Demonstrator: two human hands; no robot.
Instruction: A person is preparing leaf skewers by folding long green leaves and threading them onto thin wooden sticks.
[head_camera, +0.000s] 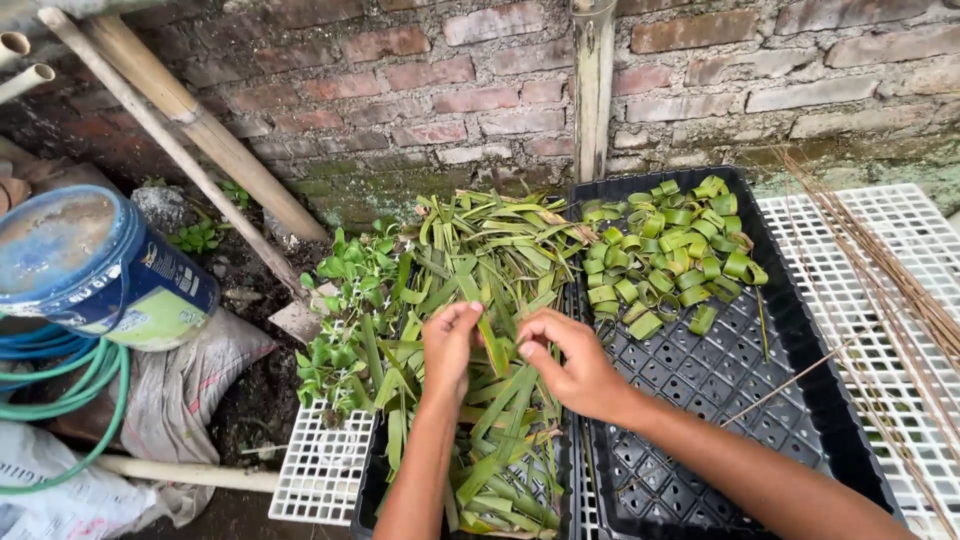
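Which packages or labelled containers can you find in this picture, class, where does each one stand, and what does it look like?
Blue plastic bucket with lid: far left, lying on its side; round, blue, with a green and white label.
Grey woven sack: beneath the bucket on the ground; crumpled, dirty grey.
White plastic bag: bottom left corner; crumpled, white with faint print.
No signs or screens show.
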